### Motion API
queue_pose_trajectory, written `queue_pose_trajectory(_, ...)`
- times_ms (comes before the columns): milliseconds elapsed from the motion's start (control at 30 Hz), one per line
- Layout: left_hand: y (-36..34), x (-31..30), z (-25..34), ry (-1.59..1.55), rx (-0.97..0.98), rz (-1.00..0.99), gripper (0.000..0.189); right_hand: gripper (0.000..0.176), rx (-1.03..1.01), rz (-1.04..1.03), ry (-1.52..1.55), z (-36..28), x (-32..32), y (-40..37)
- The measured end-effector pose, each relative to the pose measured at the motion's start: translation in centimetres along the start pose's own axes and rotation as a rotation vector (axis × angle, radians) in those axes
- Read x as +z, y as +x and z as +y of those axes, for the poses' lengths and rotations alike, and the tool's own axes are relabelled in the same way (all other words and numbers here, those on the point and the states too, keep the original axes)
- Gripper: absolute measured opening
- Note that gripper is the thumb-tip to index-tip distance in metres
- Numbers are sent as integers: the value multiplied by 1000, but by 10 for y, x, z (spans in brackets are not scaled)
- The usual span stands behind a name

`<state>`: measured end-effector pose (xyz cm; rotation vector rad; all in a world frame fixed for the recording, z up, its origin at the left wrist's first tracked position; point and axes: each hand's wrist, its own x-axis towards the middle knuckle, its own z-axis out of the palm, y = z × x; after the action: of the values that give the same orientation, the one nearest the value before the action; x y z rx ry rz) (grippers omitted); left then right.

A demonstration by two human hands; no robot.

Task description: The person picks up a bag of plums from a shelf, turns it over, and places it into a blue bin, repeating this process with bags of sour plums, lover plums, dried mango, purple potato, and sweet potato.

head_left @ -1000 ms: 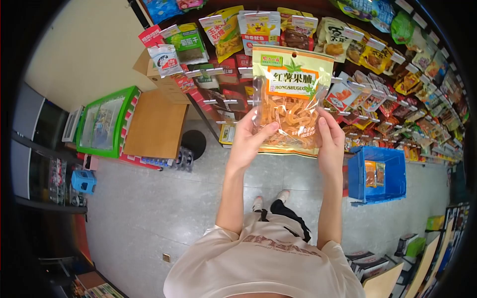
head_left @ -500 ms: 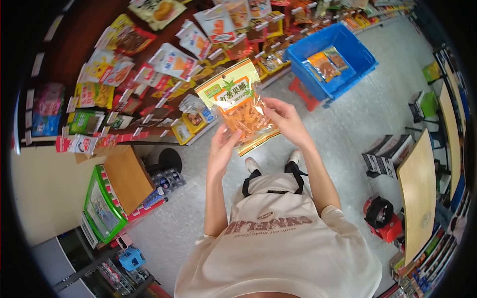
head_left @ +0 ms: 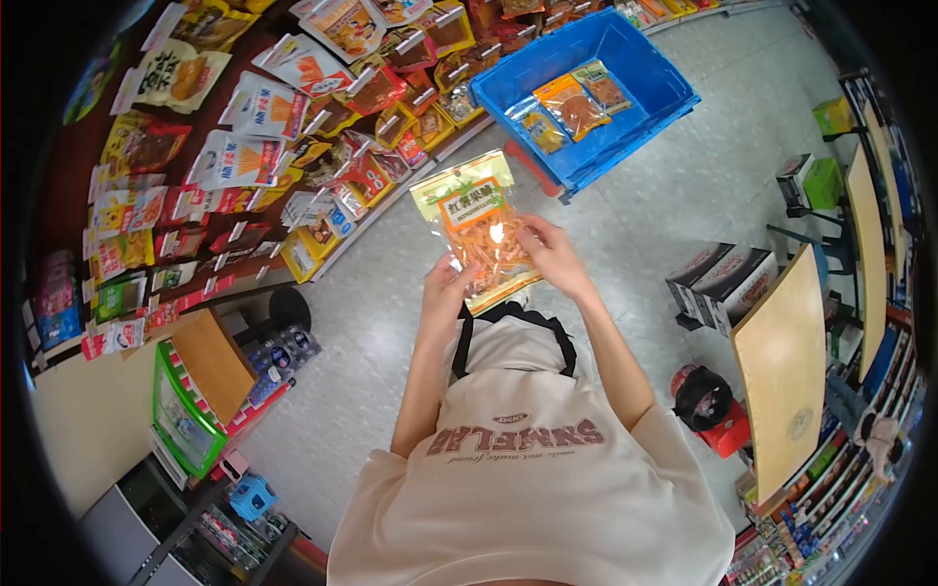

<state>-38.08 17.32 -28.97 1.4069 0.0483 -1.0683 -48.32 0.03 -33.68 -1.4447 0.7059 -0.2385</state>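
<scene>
A clear snack bag [head_left: 479, 230] with a pale green top and orange strips inside is held upright in front of my body. My left hand [head_left: 446, 293] grips its lower left edge, thumb on the front. On the lower right edge my right hand [head_left: 555, 256] pinches the same bag. Beyond the bag, to the upper right, a blue crate [head_left: 645, 132] holds an orange packet [head_left: 572, 105], a green and brown packet [head_left: 602, 86] and a small yellow packet [head_left: 543, 133]. A red stool shows partly under the crate.
Shelves of hanging snack packets [head_left: 239, 156] run along the upper left. At the right stand a wooden tabletop [head_left: 779, 376], black and white boxes [head_left: 723, 283] and a red object with a black top [head_left: 711, 410]. A green-framed case [head_left: 181, 410] is at the lower left.
The view has shifted, so the crate and shelves appear further left and a third packet shows in the crate. The bag has come closer to my body, still in both hands.
</scene>
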Motion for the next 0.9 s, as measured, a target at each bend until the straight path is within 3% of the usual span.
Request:
queue_pose_trajectory(100, 37, 11, 6, -31, -5, 36, 35, 39, 13, -54, 17, -1, -22, 34)
queue_pose_trajectory(167, 70, 24, 7, -4, 11, -43, 43, 39, 47, -75, -47, -9, -50, 58)
queue_pose_trajectory(233, 102, 49, 13, -39, -19, -29, 36, 40, 84, -96, -117, -12, -81, 87)
queue_pose_trajectory(367, 151, 111, 15, -131, -33, -81, 36, 37, 47, 32, -163, -25, -137, 126)
queue_pose_trajectory(433, 176, 137, 18, -6, -105, -126, 44, 35, 110, 38, -292, -34, -168, 148)
queue_pose_trajectory(567, 221, 172, 17, 109, -97, -110, 37, 36, 155, -9, -482, -9, -216, 184)
queue_pose_trajectory(600, 231, 179, 12, 104, -104, -100, 37, 37, 171, -37, -401, -10, -220, 191)
queue_pose_trajectory(700, 269, 193, -14, 241, -157, 85, 46, 38, 243, -94, -333, 12, -239, 224)
queue_pose_trajectory(767, 295, 201, -39, 299, -126, 242, 51, 37, 307, -132, -268, 26, -250, 249)
queue_pose_trajectory(800, 310, 202, -65, 261, -13, 272, 54, 40, 298, -139, -340, 41, -254, 259)
queue_pose_trajectory(833, 317, 212, -71, 260, -24, 301, 54, 43, 271, -150, -417, 57, -264, 273)
queue_pose_trajectory(900, 338, 222, -78, 491, -168, 394, 62, 45, 400, -230, -385, 78, -275, 300)
